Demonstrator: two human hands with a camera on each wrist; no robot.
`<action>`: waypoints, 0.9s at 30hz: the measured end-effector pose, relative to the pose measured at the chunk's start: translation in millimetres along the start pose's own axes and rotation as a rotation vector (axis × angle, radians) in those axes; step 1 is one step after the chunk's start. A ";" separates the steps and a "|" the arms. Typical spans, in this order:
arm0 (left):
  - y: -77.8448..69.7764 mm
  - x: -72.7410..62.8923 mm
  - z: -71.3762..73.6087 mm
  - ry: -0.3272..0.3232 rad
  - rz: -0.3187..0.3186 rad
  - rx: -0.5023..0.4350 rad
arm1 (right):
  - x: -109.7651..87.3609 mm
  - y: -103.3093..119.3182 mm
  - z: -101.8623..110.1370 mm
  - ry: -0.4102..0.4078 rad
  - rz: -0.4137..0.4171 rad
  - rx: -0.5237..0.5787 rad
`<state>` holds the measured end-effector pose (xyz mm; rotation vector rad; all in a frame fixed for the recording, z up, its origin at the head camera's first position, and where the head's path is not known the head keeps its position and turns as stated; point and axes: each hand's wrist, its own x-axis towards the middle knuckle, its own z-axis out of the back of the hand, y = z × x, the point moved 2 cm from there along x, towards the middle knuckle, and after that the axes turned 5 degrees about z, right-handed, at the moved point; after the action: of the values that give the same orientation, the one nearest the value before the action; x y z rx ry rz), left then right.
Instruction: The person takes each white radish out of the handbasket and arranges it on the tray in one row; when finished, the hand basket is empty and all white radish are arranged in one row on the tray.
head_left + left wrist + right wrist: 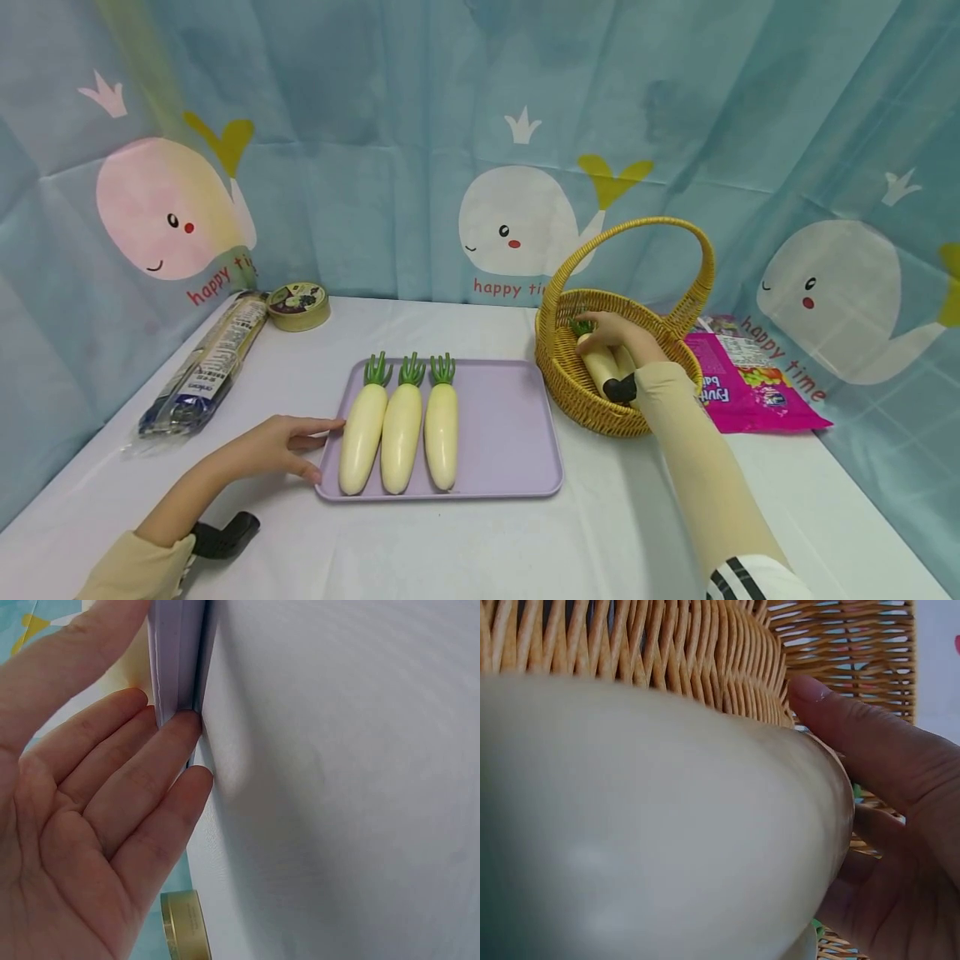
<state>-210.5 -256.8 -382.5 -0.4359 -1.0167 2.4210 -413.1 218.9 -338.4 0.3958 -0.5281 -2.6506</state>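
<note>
Three white radishes (402, 437) with green tops lie side by side on the left part of a lilac tray (510, 429). My left hand (273, 446) is at the tray's left rim, fingers extended and fingertips at the edge; the left wrist view shows its palm with nothing held. Inside the wicker basket (570, 392), my right hand (618, 333) holds a white radish (598, 367) near its leafy end. The right wrist view shows the thumb on one side of the radish (667, 810) and fingers on the other. Another radish lies beside it, partly hidden.
A tall handle (645, 223) arches over the basket. Pink snack bags (750, 383) lie to its right. A long plastic-wrapped pack (210, 367) and a round gold tin (298, 307) are at the back left. A blue whale-print curtain (375, 167) hangs behind the table.
</note>
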 end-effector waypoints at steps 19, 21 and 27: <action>0.8 0.0 0.2 0.004 -0.016 0.005 | 1.0 -3.0 2.4 -0.107 -0.011 0.040; 1.0 -0.1 0.0 0.004 -0.016 0.002 | 0.4 -1.8 4.2 -0.134 0.003 0.043; 0.3 -0.1 0.3 0.008 -0.011 -0.016 | -1.5 -0.4 10.6 -0.213 0.007 0.085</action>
<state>-210.6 -257.2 -382.5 -0.4437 -1.0327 2.4014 -415.6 223.1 -328.9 0.1353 -0.7084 -2.6854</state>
